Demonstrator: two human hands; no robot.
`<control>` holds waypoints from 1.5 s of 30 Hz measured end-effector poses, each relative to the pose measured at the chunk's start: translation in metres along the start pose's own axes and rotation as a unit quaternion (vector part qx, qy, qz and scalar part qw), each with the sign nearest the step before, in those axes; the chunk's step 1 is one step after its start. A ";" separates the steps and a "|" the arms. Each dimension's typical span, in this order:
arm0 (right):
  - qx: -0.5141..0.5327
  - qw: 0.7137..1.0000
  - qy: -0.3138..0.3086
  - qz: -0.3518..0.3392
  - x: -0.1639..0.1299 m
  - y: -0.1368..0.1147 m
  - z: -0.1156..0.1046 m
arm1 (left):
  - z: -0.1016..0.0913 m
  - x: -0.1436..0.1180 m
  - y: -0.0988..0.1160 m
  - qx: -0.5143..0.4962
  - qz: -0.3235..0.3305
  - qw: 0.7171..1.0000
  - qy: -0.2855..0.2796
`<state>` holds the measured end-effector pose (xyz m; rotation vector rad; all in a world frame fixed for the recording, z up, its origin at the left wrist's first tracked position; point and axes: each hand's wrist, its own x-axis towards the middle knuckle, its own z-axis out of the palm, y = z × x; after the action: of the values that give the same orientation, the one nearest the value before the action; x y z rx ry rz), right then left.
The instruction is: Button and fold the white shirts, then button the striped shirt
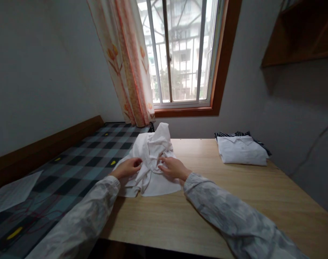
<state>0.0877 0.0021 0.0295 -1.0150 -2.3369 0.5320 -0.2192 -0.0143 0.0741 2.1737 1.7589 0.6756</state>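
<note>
A crumpled white garment (155,181) lies bunched on the near-left part of the wooden table, its top standing up in loose folds. Its exact kind cannot be made out. My left hand (129,167) is at its left side, with curled fingers pinching the fabric. On the opposite side, my right hand (174,167) has its thumb and fingers closed on a fold near the middle. Both fingertips are partly lost among the folds. Grey-white patterned sleeves cover both my forearms.
A folded white collared shirt (242,151) rests on a black-and-white striped garment (263,144) at the table's (207,212) far right. A checked bed (80,163) adjoins on the left, with a paper sheet (15,192) on it. Behind are a curtain (128,64) and window (184,54).
</note>
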 end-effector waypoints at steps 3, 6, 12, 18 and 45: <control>-0.016 0.996 0.090 0.001 -0.031 0.041 -0.040 | -0.008 0.008 0.011 0.097 -0.004 0.995 0.010; -0.070 0.972 0.219 0.043 -0.076 0.108 -0.091 | -0.017 0.022 0.029 0.140 0.032 0.986 0.082; -0.204 0.858 0.385 0.271 -0.190 0.240 -0.189 | 0.006 0.050 0.068 0.113 0.149 0.975 0.121; -0.086 0.751 0.427 0.497 -0.255 0.300 -0.226 | 0.061 0.064 0.114 0.084 0.189 0.977 0.055; 0.252 0.916 0.199 0.240 -0.202 0.160 -0.133 | 0.216 0.075 0.192 -0.293 0.051 0.954 -0.023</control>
<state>0.3725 -0.0297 -0.0167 -1.2896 -1.4745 0.9526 0.0651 0.0318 -0.0042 1.8470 1.2163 1.0087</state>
